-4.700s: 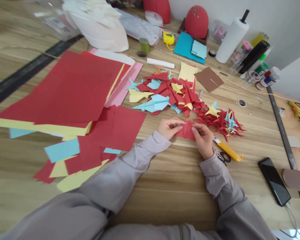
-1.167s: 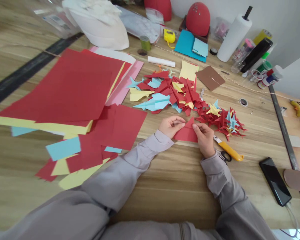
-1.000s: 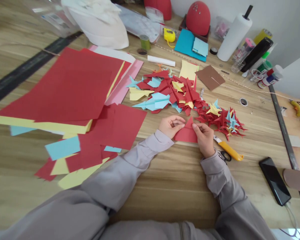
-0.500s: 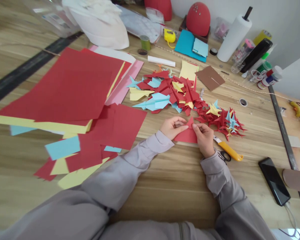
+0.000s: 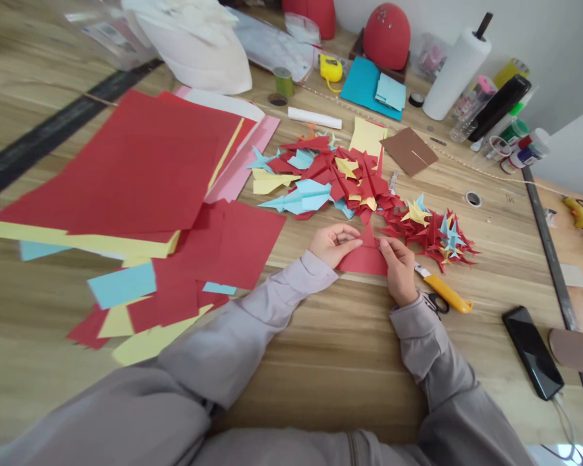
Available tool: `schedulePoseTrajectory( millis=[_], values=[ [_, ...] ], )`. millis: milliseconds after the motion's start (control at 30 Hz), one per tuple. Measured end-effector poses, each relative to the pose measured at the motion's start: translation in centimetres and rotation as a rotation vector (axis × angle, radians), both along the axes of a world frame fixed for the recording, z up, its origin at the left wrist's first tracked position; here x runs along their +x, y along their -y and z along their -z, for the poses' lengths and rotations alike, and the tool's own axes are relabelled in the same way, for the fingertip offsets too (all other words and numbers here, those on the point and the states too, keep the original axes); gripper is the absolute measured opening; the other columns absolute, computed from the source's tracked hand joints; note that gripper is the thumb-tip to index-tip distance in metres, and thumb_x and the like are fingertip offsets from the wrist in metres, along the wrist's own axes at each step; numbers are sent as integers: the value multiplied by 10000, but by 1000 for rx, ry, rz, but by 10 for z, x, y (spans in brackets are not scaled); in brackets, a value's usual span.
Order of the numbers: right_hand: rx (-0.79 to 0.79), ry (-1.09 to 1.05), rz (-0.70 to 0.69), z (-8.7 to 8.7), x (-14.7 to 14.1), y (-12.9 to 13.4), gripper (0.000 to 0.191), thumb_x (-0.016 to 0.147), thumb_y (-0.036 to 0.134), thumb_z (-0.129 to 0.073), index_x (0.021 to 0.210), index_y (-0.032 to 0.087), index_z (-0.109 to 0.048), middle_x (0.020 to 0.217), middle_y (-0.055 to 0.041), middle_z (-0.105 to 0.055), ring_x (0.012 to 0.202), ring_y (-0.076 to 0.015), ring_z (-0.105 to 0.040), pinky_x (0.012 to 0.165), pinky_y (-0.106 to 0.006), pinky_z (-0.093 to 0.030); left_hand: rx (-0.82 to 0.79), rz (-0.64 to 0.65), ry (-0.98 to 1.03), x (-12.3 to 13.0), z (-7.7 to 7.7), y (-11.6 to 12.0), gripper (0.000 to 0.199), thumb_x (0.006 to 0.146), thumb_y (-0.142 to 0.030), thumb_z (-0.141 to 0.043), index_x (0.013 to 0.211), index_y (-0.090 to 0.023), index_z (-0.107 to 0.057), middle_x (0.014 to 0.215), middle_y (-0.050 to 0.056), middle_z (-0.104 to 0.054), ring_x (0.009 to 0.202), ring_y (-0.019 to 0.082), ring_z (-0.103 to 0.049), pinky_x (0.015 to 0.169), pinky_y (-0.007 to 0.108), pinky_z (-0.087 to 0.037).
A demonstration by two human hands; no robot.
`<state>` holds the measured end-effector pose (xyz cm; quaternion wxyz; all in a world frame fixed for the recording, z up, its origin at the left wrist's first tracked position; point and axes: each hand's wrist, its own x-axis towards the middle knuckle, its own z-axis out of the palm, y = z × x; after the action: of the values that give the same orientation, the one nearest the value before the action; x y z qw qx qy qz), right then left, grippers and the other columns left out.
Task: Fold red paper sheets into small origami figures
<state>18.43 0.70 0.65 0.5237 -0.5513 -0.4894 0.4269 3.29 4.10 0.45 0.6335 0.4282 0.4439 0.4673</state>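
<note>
Between my hands is a sheet of red paper (image 5: 363, 262), partly folded, with a pointed peak at its far side. My left hand (image 5: 335, 244) pinches its left side, thumb on top. On the other side my right hand (image 5: 397, 266) grips the paper between thumb and fingers. Just beyond lies a pile of folded paper pieces (image 5: 315, 165) in red, blue and yellow, some shaped like planes. Further right is a cluster of small pointed paper figures (image 5: 442, 236). Close to my right wrist rest a yellow utility knife (image 5: 447, 291) and black-handled scissors (image 5: 437, 302), partly hidden.
Large red sheets (image 5: 126, 168) and smaller coloured pieces cover the left. A phone (image 5: 533, 353) with a cable lies at right. Along the back stand a tape measure (image 5: 330, 68), a red dome (image 5: 386, 35), a white roll (image 5: 457, 74) and several bottles.
The red paper's peak has tipped slightly left and lower, and more of the sheet's front shows flat. My right hand has shifted slightly; both hands keep their hold.
</note>
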Motion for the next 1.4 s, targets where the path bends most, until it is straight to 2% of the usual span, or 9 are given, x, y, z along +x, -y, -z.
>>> schedulePoseTrajectory(
  millis=[100,367,500,633,833,1167,1400],
  values=[
    [6,-43,-12,0,-1,0,208,761,371,-611,885,218,-678,872,-17,-696,839,-170,-612,793,-310,-468,31,10,-10,1,2,0,293,549,-318,-746,742,-138,-619,655,21,-656,587,113,-564,593,244,-448],
    [-39,-49,-9,0,-3,1,220,728,381,-638,865,212,-669,830,-35,-708,789,-182,-643,772,-346,-506,76,7,-52,1,2,2,244,601,-324,-712,732,-146,-607,620,3,-628,559,105,-538,555,234,-426],
    [-42,-37,-17,1,-3,1,224,720,382,-642,857,207,-671,815,-34,-710,779,-181,-649,753,-338,-511,113,10,-112,3,1,3,248,602,-326,-715,729,-153,-592,572,-16,-597,508,91,-492,511,222,-396],
    [-46,-46,-39,0,-3,1,199,723,360,-642,854,213,-674,817,-27,-711,766,-174,-646,732,-324,-507,141,3,-122,5,4,3,247,603,-326,-705,739,-155,-589,641,1,-637,557,103,-527,553,232,-422],
    [-51,-33,-75,0,-2,2,172,744,335,-630,863,220,-678,848,-19,-705,787,-165,-637,764,-315,-491,167,-15,-181,4,9,3,230,635,-342,-677,731,-155,-583,581,-17,-603,526,95,-494,528,221,-382],
    [-39,27,-56,-5,-1,1,186,770,358,-588,863,226,-680,829,-2,-692,793,-164,-612,766,-311,-479,103,-29,-128,6,6,4,245,603,-332,-700,716,-156,-572,562,-21,-596,496,87,-481,505,218,-374],
    [-60,-6,-85,-4,-5,2,234,723,417,-643,807,199,-638,729,-2,-662,672,-145,-586,650,-278,-471,42,-36,-62,5,1,4,283,564,-336,-730,708,-152,-570,558,-20,-611,488,85,-500,500,216,-396]
  ],
)
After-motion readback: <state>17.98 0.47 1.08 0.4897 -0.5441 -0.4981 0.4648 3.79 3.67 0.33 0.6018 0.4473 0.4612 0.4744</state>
